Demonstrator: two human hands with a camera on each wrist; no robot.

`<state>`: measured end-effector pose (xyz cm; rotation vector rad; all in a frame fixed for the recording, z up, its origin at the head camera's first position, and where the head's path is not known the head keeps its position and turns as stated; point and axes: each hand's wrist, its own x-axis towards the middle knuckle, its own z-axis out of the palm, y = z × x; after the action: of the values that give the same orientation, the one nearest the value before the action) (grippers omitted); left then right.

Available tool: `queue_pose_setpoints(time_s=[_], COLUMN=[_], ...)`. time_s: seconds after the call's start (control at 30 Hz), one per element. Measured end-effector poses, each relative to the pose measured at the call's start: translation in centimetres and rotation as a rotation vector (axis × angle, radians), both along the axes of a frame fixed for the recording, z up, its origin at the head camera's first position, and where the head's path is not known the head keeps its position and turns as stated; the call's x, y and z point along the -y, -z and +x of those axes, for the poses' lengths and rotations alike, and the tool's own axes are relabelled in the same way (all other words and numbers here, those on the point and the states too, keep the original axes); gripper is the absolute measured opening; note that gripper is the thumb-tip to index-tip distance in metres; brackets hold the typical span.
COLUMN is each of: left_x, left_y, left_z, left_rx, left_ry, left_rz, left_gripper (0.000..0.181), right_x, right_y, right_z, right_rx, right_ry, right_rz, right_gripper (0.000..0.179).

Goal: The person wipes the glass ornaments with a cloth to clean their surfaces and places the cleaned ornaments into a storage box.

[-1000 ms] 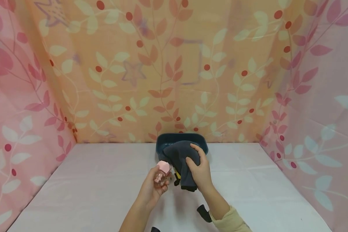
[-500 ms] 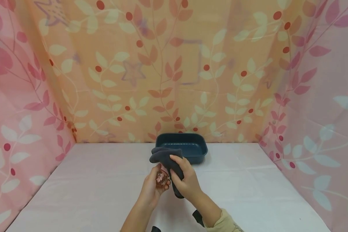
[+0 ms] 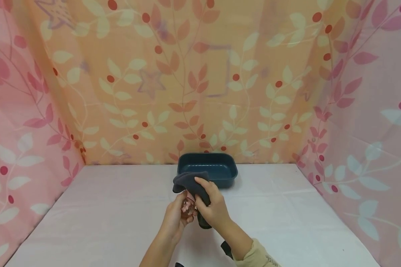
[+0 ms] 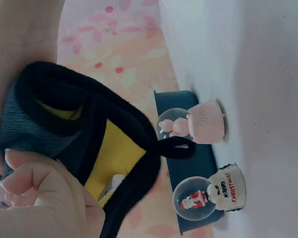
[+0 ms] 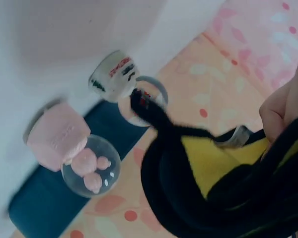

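My left hand [image 3: 174, 218] holds a small snow globe [image 3: 188, 208] with a pink base, its clear ball toward me. In my right hand [image 3: 215, 207] is a dark grey cloth [image 3: 190, 181], pressed over the globe's base, which it mostly covers. The cloth's yellow underside, black edging and hanging loop [image 4: 178, 148] show in the left wrist view. Beyond the cloth, two more snow globes stand on the table: one with a pink base [image 4: 207, 121], the other with a white "Merry Christmas" base [image 4: 229, 188]. Both are hidden behind hands and cloth in the head view.
A dark blue rectangular bin [image 3: 225, 182] stands at the back of the white table [image 3: 120, 207], near the patterned curtain. A black object [image 3: 226, 249] lies by my right forearm, partly covered. Another dark piece [image 3: 179, 264] shows at the bottom edge.
My right hand has brought the cloth left and down from in front of the bin onto the snow globe in my left hand. Over the last half second both hands have shifted only slightly.
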<state>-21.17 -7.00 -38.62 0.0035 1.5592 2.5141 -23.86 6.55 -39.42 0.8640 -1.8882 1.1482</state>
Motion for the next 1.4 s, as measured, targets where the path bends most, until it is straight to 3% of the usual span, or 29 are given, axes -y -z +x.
queue_pose_setpoints(time_s=[0.23,0.53,0.67,0.8,0.93,1.03,1.23,1.33,1.4], left_x=[0.1,0.4,0.6,0.9,1.1,1.1,1.1,1.0,0.9], left_y=[0.3,0.3,0.4,0.7,0.9,0.9,0.6,0.4,0.3], left_z=[0.0,-0.2,-0.4,-0.6,-0.6,-0.6,-0.4,-0.4,-0.4], left_rx=[0.039,0.076,0.081,0.042,-0.003,-0.011,-0.021,-0.033,-0.039], left_ry=[0.02,0.097,0.094,0.074,0.066,0.066,0.07,0.08,0.089], left_rz=[-0.022,0.003,-0.04,-0.113,-0.149,-0.112,-0.008,-0.007,-0.021], left_gripper=[0.04,0.036,0.033,0.048,0.064,0.061,0.047,0.042,0.041], right_x=[-0.2,-1.1,-1.8,-2.3,-2.5,-2.3,-1.6,-1.4,-1.3], right_y=[-0.1,-0.8,-1.0,-1.3,-1.5,-1.4,-0.8,-0.6,-0.4], right_z=[0.2,-0.3,-0.8,-0.9,-0.5,-0.1,-0.1,-0.1,-0.1], right_rx=[0.266,0.499,0.602,0.644,0.58,0.435,0.025,-0.036,-0.026], right_ry=[-0.041,-0.067,-0.074,-0.065,-0.034,-0.029,-0.083,-0.128,-0.135], right_rz=[-0.142,-0.255,-0.322,-0.379,-0.403,-0.365,-0.076,0.063,0.116], right_gripper=[0.047,0.044,0.044,0.045,0.045,0.045,0.052,0.058,0.06])
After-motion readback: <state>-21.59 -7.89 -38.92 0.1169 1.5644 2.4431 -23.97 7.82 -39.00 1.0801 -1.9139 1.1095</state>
